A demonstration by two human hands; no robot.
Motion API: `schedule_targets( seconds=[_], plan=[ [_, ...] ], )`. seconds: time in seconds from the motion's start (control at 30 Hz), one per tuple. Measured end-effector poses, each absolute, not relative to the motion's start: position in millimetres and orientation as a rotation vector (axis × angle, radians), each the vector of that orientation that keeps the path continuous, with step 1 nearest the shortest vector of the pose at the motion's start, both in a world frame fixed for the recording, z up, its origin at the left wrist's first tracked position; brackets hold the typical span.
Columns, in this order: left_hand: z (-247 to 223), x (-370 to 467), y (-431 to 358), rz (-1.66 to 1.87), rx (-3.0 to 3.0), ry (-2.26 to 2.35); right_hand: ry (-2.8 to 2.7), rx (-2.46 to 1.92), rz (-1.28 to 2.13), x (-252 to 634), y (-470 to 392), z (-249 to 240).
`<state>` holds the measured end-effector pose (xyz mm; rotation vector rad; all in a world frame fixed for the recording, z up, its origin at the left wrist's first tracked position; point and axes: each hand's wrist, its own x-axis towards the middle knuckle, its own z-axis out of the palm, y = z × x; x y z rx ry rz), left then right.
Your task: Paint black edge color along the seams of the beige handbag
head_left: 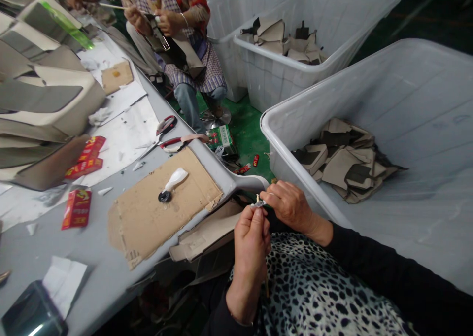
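Over my lap, my left hand is closed around a thin stick whose lower end shows below the fist. A small pale grey, ragged tip sticks out above the left thumb. Close beside that tip, my right hand is closed in a pinch, and what lies between its fingers is too small to make out. A beige sheet-like piece hangs at the table edge, left of my left hand. On a worn cardboard piece lies a small white tube with a black cap.
Red-handled scissors lie behind the cardboard. Beige-and-grey pieces are piled at left, with red packets and a phone nearer. A large bin holding similar pieces stands at right. A seated co-worker handles another piece.
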<state>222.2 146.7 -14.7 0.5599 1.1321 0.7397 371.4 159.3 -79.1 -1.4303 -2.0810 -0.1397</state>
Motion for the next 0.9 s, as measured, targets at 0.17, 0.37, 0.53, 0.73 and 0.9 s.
schedule_targets(
  seconds=[0.17, 0.37, 0.53, 0.73, 0.9],
  plan=[
    [-15, 222, 145, 0.741, 0.54, 1.151, -2.102, -1.439, -0.148, 373, 160, -85],
    [-18, 226, 147, 0.733, 0.492, 1.164, -2.094, -1.505, -0.156, 368, 156, -91],
    [-11, 225, 142, 0.709, 0.426, 1.147, -2.123, -1.602, -0.189, 378, 162, -97],
    [-6, 220, 138, 0.727, 0.378, 1.092, -2.004, -1.836, -0.248, 416, 180, -89],
    [-15, 223, 150, 0.758, 0.396, 1.119, -2.104, -1.628, -0.141, 390, 167, -80]
  ],
)
